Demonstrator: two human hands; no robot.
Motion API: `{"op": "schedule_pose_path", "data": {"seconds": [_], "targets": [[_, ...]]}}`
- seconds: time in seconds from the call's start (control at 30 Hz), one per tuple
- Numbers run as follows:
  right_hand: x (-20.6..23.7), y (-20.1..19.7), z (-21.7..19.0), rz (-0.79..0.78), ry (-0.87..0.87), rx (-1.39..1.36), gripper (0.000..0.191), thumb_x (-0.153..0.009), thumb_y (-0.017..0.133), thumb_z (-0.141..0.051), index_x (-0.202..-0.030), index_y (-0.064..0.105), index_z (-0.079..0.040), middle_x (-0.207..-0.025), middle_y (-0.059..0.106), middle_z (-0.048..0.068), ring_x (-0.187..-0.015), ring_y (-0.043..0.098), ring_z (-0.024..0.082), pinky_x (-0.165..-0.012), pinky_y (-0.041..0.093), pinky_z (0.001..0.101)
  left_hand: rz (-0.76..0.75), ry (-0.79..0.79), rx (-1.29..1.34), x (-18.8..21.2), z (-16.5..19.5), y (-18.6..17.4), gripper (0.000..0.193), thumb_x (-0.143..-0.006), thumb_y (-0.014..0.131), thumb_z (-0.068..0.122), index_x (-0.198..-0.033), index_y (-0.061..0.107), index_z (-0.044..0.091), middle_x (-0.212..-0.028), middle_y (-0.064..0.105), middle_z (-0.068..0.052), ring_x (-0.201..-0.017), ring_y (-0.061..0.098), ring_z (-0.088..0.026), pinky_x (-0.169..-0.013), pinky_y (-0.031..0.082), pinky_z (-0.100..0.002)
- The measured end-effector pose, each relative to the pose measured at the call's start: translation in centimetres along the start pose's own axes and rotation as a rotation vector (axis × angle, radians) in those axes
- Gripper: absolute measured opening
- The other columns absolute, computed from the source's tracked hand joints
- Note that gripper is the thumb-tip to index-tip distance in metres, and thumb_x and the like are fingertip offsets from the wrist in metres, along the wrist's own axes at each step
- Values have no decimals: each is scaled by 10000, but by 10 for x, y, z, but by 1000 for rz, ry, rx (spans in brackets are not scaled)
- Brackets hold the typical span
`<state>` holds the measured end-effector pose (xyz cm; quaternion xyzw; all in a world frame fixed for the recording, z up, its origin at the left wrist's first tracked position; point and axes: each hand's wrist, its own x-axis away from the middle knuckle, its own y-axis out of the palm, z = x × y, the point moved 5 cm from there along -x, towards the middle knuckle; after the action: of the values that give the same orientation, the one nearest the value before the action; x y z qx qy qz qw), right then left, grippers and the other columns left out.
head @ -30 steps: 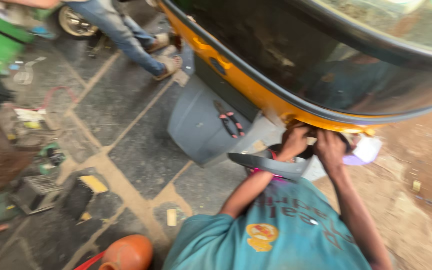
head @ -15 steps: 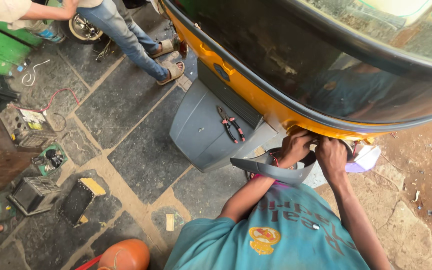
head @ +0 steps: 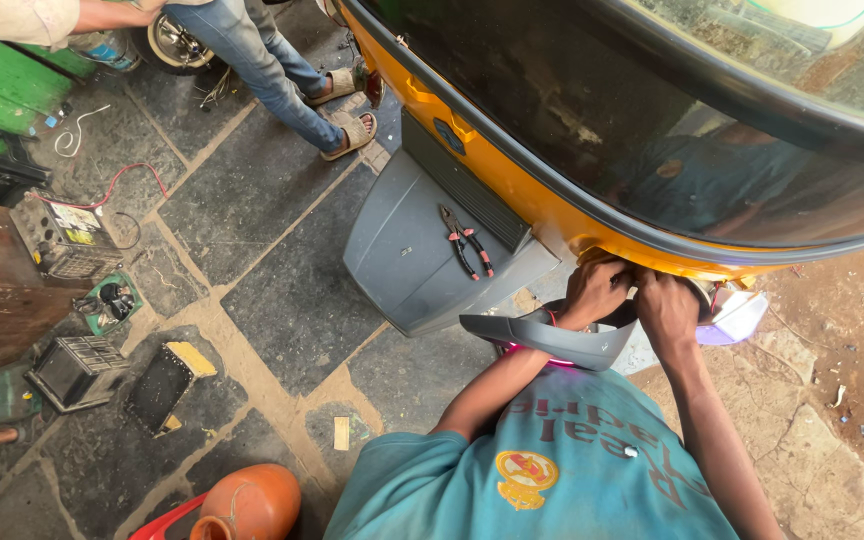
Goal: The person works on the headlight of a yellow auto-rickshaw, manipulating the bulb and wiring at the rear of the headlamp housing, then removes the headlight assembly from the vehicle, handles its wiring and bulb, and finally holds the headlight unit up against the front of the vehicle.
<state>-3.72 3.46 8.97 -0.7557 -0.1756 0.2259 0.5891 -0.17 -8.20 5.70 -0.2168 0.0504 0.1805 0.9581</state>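
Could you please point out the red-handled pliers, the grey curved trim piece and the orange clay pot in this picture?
red-handled pliers (head: 467,243): head view, on the crossing of the handles.
grey curved trim piece (head: 552,340): head view, on its broad middle.
orange clay pot (head: 252,500): head view, on its rounded belly.

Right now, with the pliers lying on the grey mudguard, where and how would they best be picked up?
Likely by the red-sleeved handles of the pliers, coming from above: they lie flat on the grey mudguard, handles spread slightly and clear of both hands, so fingers can close across them.
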Motion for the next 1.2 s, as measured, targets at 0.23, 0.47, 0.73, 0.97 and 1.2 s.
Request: {"op": "schedule_pose_path", "data": {"seconds": [0.23,0.47,0.73,0.97,1.2], "targets": [[10,-17,-7,277,-50,-234,221,-943,674,-2,-1162,699,8,-863,695,218,-750,698,399,-668,570,489,-44,-277,16,1,-4,4,266,-911,611,310,-1018,748,109,-970,755,-140,-937,706,-377,-848,542,-462],[17,-34,-16,309,-122,-392,200,-924,639,91,-1033,710,-61,-968,708,193,-881,716,364,-797,580,450,-34,-99,33,-3,2,-6,219,-948,574,171,-1090,713,79,-1031,722,-199,-1013,670,-408,-866,529,-487],[6,-31,-19,288,-173,-337,362,-883,615,77,-1212,731,-19,-1051,714,211,-856,704,382,-741,577,446,-7,14,106,-2,11,-14,166,-940,581,89,-1048,706,76,-978,746,-137,-944,713,-355,-838,563,-437],[1,-27,-21,247,-165,-191,356,-888,655,14,-1225,737,-66,-1074,726,168,-811,707,343,-696,588,421,34,38,-88,-2,12,-17,140,-886,644,122,-964,757,99,-921,735,-134,-819,704,-364,-708,558,-449],[4,-36,-29,200,-198,-59,371,-826,653,6,-1180,733,-70,-1120,717,148,-854,705,339,-718,583,428,44,75,-179,8,8,-14,117,-945,647,119,-1024,731,137,-920,731,-108,-778,699,-366,-671,544,-464]]}}
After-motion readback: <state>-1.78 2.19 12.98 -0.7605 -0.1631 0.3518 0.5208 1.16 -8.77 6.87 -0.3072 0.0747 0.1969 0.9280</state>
